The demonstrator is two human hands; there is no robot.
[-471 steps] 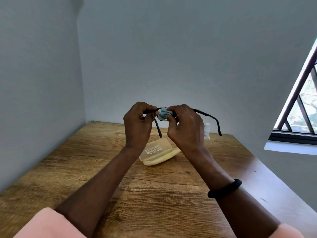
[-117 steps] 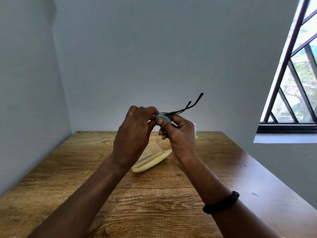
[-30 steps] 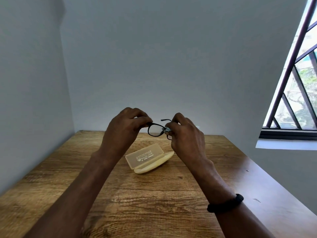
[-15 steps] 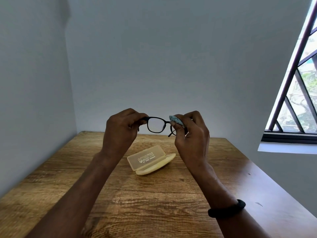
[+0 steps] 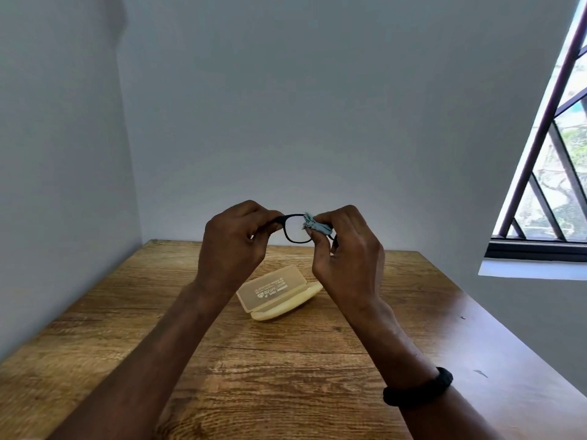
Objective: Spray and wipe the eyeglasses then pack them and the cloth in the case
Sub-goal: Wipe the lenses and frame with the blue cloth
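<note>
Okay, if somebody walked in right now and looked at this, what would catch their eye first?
Probably the two hands raised mid-frame over the wooden table: the left hand pinches the black eyeglasses at one end while the right hand presses a bunched blue-grey cloth against them. Below and behind, a pale yellow case lies open on the table.

The case [image 5: 277, 292] lies on the table [image 5: 286, 360] (mid-back), below the raised eyeglasses [image 5: 297, 228]

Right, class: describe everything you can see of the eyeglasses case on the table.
The case is pale yellow, translucent plastic by its look, a long hinged box with rounded ends. It lies open on the wooden table, lid raised and tilted toward the camera, small print on the lid upside down. Nothing shows inside. Neither hand touches it; both are held above it.
</note>
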